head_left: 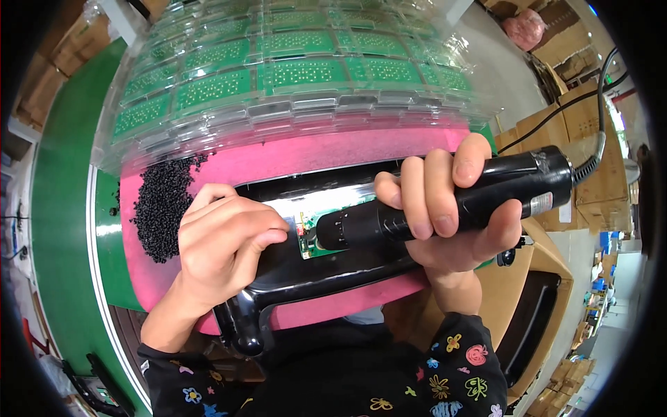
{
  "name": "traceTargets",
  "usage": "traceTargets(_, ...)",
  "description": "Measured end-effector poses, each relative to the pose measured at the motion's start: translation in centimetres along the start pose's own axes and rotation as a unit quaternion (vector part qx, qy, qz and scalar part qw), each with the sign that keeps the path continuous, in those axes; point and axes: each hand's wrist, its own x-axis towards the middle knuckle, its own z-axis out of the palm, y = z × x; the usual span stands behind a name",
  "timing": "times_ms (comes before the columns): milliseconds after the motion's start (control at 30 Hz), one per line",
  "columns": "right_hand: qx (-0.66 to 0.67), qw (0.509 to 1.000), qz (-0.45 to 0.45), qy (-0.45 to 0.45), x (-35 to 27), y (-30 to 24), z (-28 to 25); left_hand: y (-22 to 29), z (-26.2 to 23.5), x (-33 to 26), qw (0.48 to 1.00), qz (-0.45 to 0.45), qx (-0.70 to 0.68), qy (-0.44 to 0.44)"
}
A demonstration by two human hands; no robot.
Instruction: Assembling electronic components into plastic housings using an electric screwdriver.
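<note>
My right hand is wrapped round a black electric screwdriver, which lies nearly level with its nose pointing left. The screwdriver's front end is over a green circuit board, and its tip is hard to make out. That board sits inside a glossy black plastic housing with a handle-like end at the lower left. Close to the board's left edge, my left hand is closed, thumb and forefinger pinched together; whatever is between them, if anything, is too small to see.
On the pink mat at left lies a heap of small black screws. Stacked clear plastic trays of green boards stand at the back. A cord rises from the screwdriver at right, near cardboard boxes. An open carton holds black parts.
</note>
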Motion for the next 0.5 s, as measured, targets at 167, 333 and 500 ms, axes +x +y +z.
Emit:
traceTargets(167, 0.003, 0.999, -0.044, 0.006, -0.2, -0.6, 0.2, 0.3, 0.5, -0.3, 0.993, -0.089, -0.019, -0.077)
traceTargets(333, -0.008, 0.999, -0.038, -0.005, -0.4, -1.0, 1.0, 0.4, 0.5, -0.1, 0.989, -0.086, -0.013, -0.117)
traceTargets(500, -0.039, 0.999, 0.000, -0.005, -0.4, -1.2, 1.6, 0.1, 0.6, -0.6, 0.986, -0.101, -0.024, -0.129)
